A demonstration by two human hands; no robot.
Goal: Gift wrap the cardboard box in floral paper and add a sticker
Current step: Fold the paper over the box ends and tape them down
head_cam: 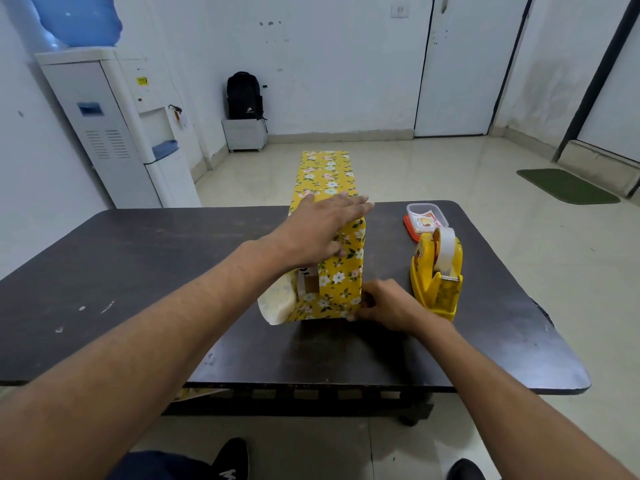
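Box (341, 275) just left of tape dispenser (437, 271)

person | arms: both forearms (166, 327) are showing bare down to the left hand (322, 230) and right hand (388, 306) | legs: is wearing dark navy trousers (156, 465) | feet: is wearing a black left shoe (231, 459) showing a white mark, and a black right shoe (465, 470) showing only its plain toe

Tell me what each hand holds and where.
The right hand pinches the floral paper at the near bottom right corner of the box. The left hand holds nothing; it rests flat on top.
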